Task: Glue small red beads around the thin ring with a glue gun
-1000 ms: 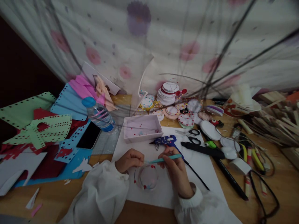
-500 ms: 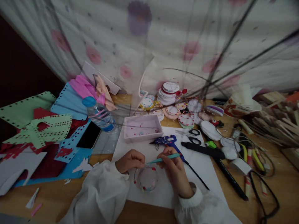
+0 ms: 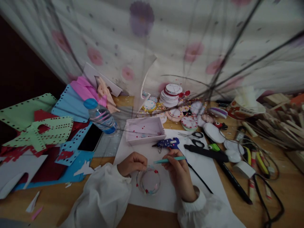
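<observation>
My right hand (image 3: 177, 167) is closed around teal tweezers (image 3: 161, 161), whose tip points left toward my other hand. My left hand (image 3: 134, 163) pinches the upper left edge of a round, see-through hoop (image 3: 146, 191) dotted with small red and pale pieces. A small gap separates the tweezers from the hoop. Beneath both hands lies a white sheet of paper (image 3: 166, 201). Just beyond them is a blue glue gun (image 3: 169, 143), partly hidden by my right fingers. A pale pink box (image 3: 145, 140) with tiny red bits inside stands behind it.
Scissors (image 3: 197, 135) and a thick black tool (image 3: 206, 153) lie to the right, near cables and pens. Decorated white discs (image 3: 171, 98) are piled at the back. On the left are a water bottle (image 3: 102, 119), a phone (image 3: 90, 138) and cut coloured sheets (image 3: 57, 133).
My right hand has drawn the tweezers slightly to the right, away from the hoop and my left fingers. The left hand and hoop stay in place.
</observation>
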Tool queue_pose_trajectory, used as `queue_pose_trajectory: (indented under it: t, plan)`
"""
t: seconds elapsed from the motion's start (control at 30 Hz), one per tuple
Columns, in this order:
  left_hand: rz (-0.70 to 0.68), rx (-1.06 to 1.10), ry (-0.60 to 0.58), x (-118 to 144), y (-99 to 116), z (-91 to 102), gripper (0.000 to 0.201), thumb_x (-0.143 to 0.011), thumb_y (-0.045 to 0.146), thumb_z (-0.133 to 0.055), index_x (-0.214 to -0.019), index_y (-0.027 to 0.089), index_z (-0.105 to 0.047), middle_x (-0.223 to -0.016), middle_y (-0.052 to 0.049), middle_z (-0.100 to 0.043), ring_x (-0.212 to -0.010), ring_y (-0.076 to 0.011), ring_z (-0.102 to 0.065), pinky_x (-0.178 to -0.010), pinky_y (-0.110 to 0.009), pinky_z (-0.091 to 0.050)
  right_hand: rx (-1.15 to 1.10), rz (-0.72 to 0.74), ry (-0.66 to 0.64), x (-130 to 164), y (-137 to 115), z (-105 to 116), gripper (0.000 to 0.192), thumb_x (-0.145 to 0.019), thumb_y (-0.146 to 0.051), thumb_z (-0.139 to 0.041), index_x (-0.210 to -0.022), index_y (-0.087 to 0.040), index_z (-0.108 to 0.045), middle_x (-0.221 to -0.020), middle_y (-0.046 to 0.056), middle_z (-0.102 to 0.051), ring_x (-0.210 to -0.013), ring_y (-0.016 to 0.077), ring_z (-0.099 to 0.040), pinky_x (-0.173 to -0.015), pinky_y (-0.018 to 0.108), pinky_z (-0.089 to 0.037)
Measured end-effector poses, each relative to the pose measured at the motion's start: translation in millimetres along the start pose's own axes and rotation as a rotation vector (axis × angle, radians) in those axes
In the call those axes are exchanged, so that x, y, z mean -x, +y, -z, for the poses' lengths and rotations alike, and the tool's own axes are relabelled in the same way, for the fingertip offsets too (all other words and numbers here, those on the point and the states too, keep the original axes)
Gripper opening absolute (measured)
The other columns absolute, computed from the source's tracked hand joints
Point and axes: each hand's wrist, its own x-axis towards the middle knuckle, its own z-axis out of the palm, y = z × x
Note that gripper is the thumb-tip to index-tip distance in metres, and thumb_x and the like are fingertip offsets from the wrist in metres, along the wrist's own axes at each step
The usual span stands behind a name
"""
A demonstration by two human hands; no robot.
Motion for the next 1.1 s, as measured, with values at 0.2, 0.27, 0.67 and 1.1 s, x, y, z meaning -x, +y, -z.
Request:
queue_pose_trajectory:
  t: [0.2,0.27,0.67,1.1]
  plan:
    - [-0.035,-0.063,-0.003,-1,2,-2.3,0.027,-0.069,0.032,-0.06,-0.052,0.015,-0.048,-0.049,0.004,-0.04,-0.047,-0.0072,-0.034,-0.047,-0.022,-0.024,-0.005,0.07,0.07,-3,1,4,0.02,-0.076,-0.031,-0.068,-0.082,-0.022,-0.052,-0.068,-0.005,-0.057,-0.06,0.0084,-0.051,-0.057,0.021,-0.039]
    - [-0.046,-0.1,-0.001,-2,-1,-3.2,0.026,-0.071,0.032,-0.061,-0.054,0.014,-0.051,-0.052,0.003,-0.046,-0.049,-0.0079,-0.039,-0.049,-0.021,-0.028,-0.01,0.108,0.105,-4,1,6,0.018,-0.077,-0.03,-0.067,-0.081,-0.022,-0.052,-0.069,-0.004,-0.057,-0.061,0.0085,-0.051,-0.057,0.02,-0.039]
    - [-0.017,-0.252,0.089,-4,-7,-10.6,0.027,-0.075,0.031,-0.057,-0.055,0.013,-0.056,-0.048,0.003,-0.046,-0.045,-0.0064,-0.035,-0.044,-0.02,-0.025,-0.037,0.166,0.215,-4,-1,6,0.018,-0.075,-0.03,-0.068,-0.078,-0.022,-0.052,-0.071,-0.004,-0.053,-0.061,0.0097,-0.05,-0.06,0.023,-0.042]
    - [-0.156,-0.115,0.708,-2,-2,-6.7,0.042,-0.083,0.035,-0.051,-0.117,0.012,-0.057,-0.042,0.01,-0.031,-0.038,-0.0078,-0.027,-0.041,-0.021,-0.019,0.041,0.277,0.257,-3,-9,9,0.017,-0.075,-0.029,-0.066,-0.081,-0.023,-0.052,-0.073,-0.003,-0.057,-0.06,0.01,-0.049,-0.061,0.024,-0.042]
